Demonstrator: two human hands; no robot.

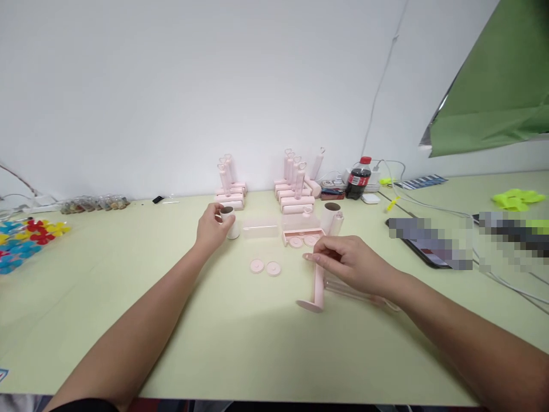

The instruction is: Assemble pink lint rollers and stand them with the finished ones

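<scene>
My left hand (211, 229) is wrapped round a small white paper roll (230, 223) standing on the pale green table (128, 297). My right hand (349, 262) pinches a pink roller frame (316, 289), which stands on its round end cap, with a clear handle (349, 290) lying beneath the hand. Two pink round caps (265, 267) lie between my hands. A clear plastic cover (260, 229), a pink tray with discs (302, 237) and another white roll (331, 216) sit just beyond.
Stacks of assembled pink rollers (231, 186) (295, 189) stand at the wall. A cola bottle (358, 178), chargers and cables lie back right, a phone (429, 246) to the right. Coloured plastic pieces (26, 240) lie far left, green sheet (493, 86) upper right.
</scene>
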